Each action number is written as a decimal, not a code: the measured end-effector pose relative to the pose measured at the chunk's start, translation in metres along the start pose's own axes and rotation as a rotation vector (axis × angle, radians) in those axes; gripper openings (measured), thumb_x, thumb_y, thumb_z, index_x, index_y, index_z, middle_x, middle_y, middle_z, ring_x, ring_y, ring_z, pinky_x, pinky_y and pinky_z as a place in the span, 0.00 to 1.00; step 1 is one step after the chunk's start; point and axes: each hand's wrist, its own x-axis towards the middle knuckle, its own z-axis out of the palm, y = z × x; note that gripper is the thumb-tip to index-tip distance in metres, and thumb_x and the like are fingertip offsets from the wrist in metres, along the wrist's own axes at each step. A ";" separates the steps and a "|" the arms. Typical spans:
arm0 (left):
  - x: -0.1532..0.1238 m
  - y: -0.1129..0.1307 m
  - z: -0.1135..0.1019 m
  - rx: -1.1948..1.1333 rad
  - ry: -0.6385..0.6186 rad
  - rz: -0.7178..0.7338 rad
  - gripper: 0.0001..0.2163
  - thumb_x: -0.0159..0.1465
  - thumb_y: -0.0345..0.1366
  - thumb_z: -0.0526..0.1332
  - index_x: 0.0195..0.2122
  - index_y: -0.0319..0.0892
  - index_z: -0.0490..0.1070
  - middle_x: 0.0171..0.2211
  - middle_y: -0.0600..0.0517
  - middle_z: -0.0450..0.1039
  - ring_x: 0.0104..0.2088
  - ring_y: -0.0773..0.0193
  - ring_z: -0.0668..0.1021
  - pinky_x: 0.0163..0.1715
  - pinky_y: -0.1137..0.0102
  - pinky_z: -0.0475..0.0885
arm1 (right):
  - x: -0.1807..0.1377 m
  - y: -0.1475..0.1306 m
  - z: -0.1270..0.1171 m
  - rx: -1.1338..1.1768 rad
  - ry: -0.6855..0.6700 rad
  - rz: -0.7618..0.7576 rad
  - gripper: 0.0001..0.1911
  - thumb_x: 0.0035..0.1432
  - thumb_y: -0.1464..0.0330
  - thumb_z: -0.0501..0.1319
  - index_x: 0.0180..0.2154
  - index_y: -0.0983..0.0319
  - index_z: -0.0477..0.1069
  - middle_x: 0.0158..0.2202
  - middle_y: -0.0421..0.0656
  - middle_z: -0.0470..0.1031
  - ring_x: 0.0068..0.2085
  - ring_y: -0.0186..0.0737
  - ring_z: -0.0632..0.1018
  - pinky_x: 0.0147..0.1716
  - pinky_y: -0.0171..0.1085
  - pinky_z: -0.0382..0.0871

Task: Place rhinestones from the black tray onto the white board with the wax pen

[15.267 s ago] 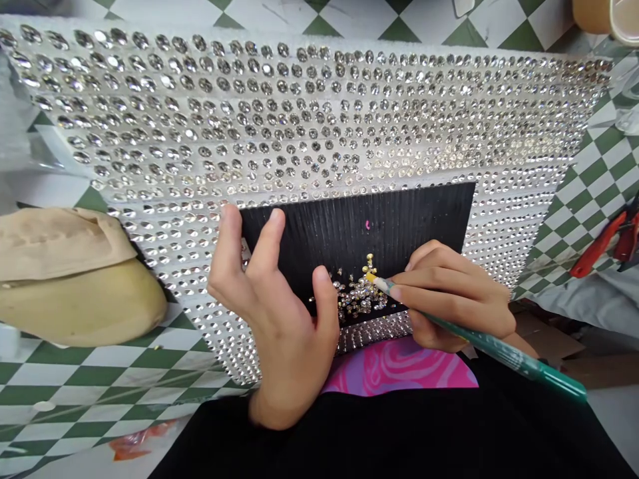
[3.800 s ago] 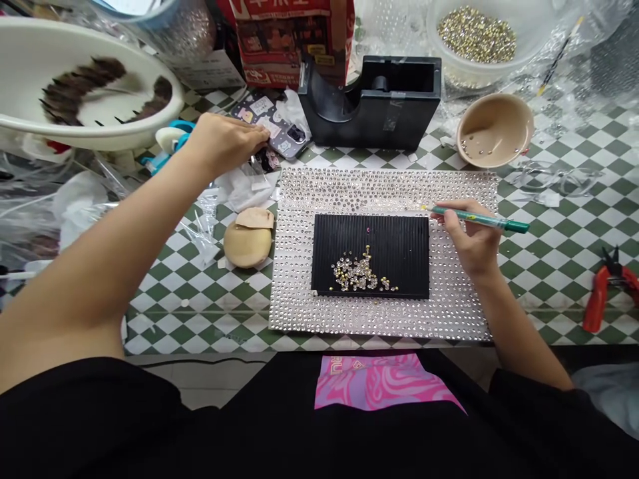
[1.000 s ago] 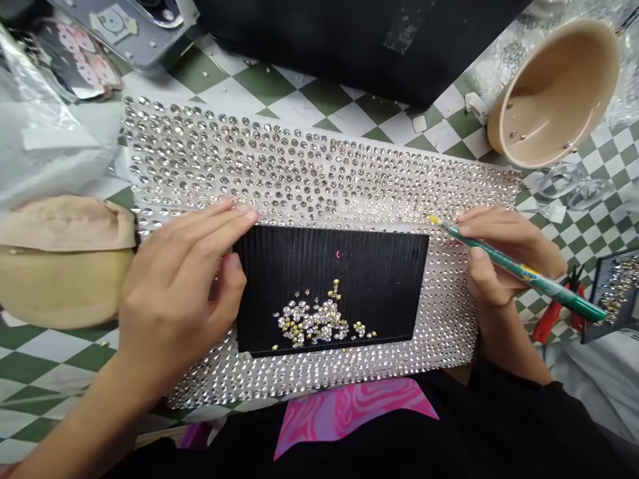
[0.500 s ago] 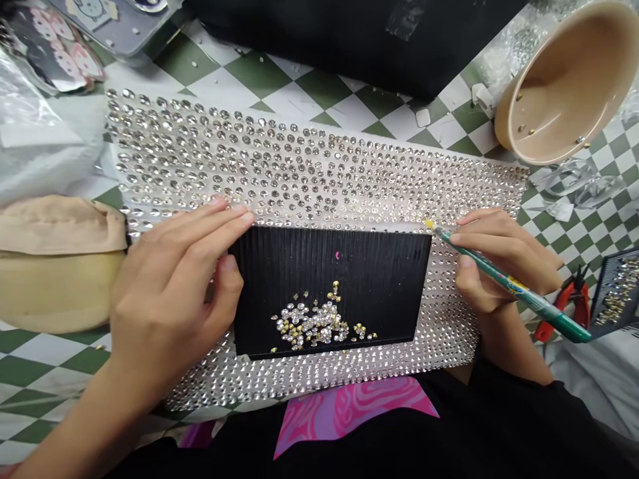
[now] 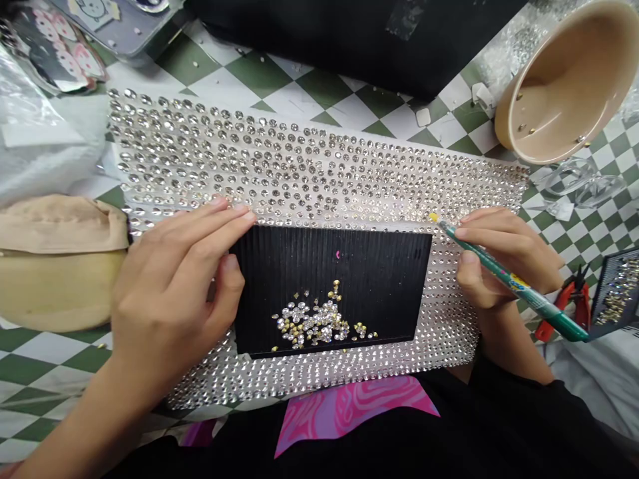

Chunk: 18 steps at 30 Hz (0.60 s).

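A white sheet studded with rows of clear rhinestones (image 5: pixel 319 166) lies on the checked table. On it rests a black ribbed tray (image 5: pixel 379 286) holding a small heap of loose rhinestones (image 5: pixel 317 322). My left hand (image 5: pixel 172 286) grips the tray's left edge, fingers along the top corner and thumb on the tray face. My right hand (image 5: pixel 499 256) pinches a green picker pencil (image 5: pixel 509 283), whose yellow tip touches the sheet just beyond the tray's upper right corner.
A tan bowl (image 5: pixel 564 86) with a few stones stands at the back right. A beige pad (image 5: pixel 54 266) lies at the left, a black tape dispenser (image 5: pixel 349 33) behind the sheet, red pliers (image 5: pixel 569 306) and another stone tray (image 5: pixel 616 293) at the right edge.
Over the last second the view barely shifts. My left hand stays on the tray's edge and the pencil tip stays near the tray's upper right corner.
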 end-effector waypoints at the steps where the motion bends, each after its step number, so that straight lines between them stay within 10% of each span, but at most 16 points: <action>1: 0.000 0.000 0.000 0.002 0.000 -0.002 0.39 0.69 0.22 0.61 0.78 0.59 0.60 0.74 0.60 0.70 0.73 0.57 0.76 0.79 0.60 0.68 | 0.001 0.000 0.000 0.009 -0.016 -0.020 0.20 0.61 0.76 0.63 0.52 0.54 0.80 0.33 0.41 0.79 0.33 0.46 0.82 0.36 0.48 0.81; 18: 0.000 0.001 0.001 0.007 -0.006 0.021 0.38 0.69 0.21 0.61 0.78 0.55 0.60 0.74 0.57 0.70 0.74 0.58 0.75 0.80 0.62 0.66 | -0.009 0.002 -0.007 -0.097 -0.049 0.057 0.12 0.61 0.69 0.65 0.46 0.50 0.78 0.33 0.41 0.79 0.35 0.50 0.83 0.40 0.55 0.85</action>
